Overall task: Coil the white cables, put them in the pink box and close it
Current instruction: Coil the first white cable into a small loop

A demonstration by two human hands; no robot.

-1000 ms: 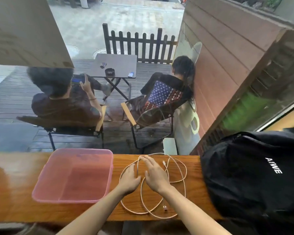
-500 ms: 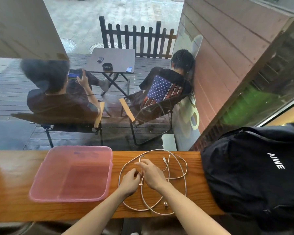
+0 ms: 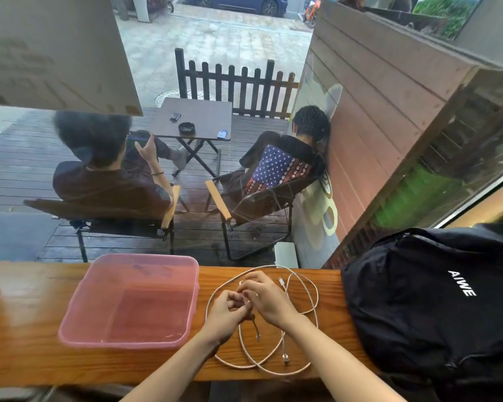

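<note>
glossy wooden counter (image 3: 26, 329), looped white cables (image 3: 312, 300)

Glossy varnished wood counter (image 3: 26, 329); translucent pink plastic box (image 3: 128, 300); matt black cloth backpack (image 3: 433, 300).

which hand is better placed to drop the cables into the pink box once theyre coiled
Left, probably. The left hand is the nearer one to the pink box, which sits open on its side; the right hand would have to cross over it. Both pinch the white cables now.
</note>
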